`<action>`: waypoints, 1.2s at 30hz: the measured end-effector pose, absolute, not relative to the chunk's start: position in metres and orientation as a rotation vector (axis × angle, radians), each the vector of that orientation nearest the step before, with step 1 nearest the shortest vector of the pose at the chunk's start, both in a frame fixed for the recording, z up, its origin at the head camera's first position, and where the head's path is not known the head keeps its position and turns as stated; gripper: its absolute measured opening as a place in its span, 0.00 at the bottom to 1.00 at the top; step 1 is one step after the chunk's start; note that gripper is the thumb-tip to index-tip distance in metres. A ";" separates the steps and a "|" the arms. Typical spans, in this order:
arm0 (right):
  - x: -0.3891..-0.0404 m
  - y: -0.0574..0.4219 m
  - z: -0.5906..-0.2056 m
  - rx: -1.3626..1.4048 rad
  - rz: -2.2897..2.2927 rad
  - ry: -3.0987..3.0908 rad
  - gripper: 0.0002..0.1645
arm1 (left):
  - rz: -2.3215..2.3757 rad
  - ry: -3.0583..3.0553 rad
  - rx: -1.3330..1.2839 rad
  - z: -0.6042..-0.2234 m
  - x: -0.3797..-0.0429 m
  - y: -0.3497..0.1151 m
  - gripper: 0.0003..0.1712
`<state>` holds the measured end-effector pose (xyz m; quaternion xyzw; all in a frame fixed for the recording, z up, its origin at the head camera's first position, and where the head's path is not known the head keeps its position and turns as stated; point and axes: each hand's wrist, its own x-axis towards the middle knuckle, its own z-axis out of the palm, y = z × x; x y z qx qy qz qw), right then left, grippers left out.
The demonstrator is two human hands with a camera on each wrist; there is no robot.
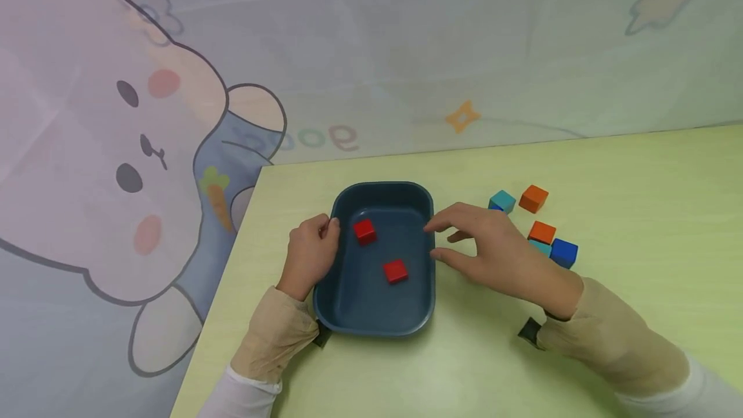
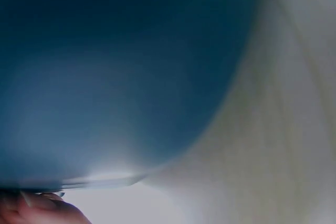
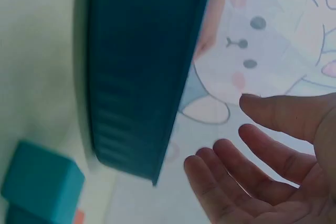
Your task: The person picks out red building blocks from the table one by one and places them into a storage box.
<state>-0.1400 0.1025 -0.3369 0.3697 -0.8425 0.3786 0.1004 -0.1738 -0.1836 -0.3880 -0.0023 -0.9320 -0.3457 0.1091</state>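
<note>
A dark blue rectangular tray (image 1: 371,305) sits on the table, with one red block (image 1: 364,232) towards its far left and another red block (image 1: 396,271) nearer its middle. The left hand (image 1: 313,250) grips the tray's left rim, fingers curled outside and thumb along the edge. By the right rim hovers the right hand (image 1: 499,250), its thumb and fingers spread apart with nothing between them. In the right wrist view those fingers (image 3: 231,171) are relaxed beside the tray's outer wall (image 3: 142,77). The tray's side fills most of the left wrist view, blurred.
Right of the tray lie orange blocks (image 1: 534,199), a teal block (image 1: 502,201) with blue partly hidden below it, and a blue block (image 1: 564,253) against another teal block (image 1: 540,247). A printed cloth (image 1: 395,50) hangs behind the pale yellow table (image 1: 464,366).
</note>
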 end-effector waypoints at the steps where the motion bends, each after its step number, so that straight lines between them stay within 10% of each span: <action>1: -0.140 0.105 -0.335 1.075 1.091 -2.504 0.20 | -1.018 -2.743 -0.003 -0.388 -0.174 -0.184 0.25; 13: -0.134 0.131 -0.319 0.732 0.637 -2.887 0.08 | -1.043 -2.731 -0.021 -0.389 -0.175 -0.183 0.25; 36: -0.127 0.165 -0.343 0.701 0.202 -3.254 0.15 | -1.020 -2.748 -0.025 -0.391 -0.174 -0.187 0.25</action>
